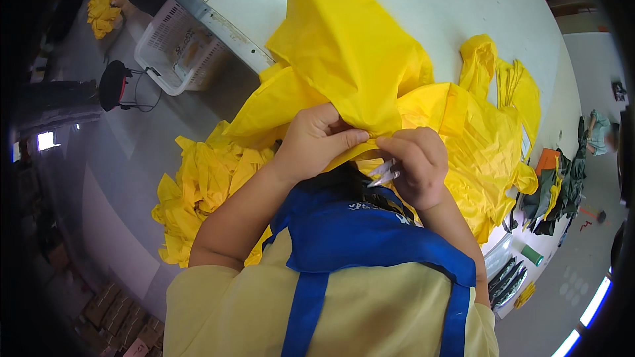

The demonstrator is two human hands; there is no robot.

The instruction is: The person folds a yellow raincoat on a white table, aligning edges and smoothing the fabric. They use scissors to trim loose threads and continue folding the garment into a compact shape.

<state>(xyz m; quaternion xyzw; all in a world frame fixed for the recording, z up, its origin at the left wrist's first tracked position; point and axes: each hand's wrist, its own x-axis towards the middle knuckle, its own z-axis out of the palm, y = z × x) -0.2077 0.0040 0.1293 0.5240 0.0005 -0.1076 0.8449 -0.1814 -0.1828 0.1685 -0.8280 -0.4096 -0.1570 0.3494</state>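
Observation:
A large sheet of smooth yellow fabric (350, 46) drapes over the table edge and gathers in front of my chest. My left hand (317, 142) is closed on its near edge, thumb and fingers pinching the cloth. Close beside it, my right hand (420, 162) pinches the same edge with its fingertips. A pair of small silver snips (385, 173) is tucked in the right hand, its blades pointing toward my blue apron (377, 238). More crumpled yellow fabric (205, 185) hangs below at the left, and another yellow piece (483, 152) spreads to the right.
The pale table (410, 0) extends ahead, with folded yellow pieces (519, 92) on its right. At the left stand a white plastic basket (182, 53) and a round black stool (114, 86). A green cylinder (531, 255) lies at the right. Another person (600, 133) is far right.

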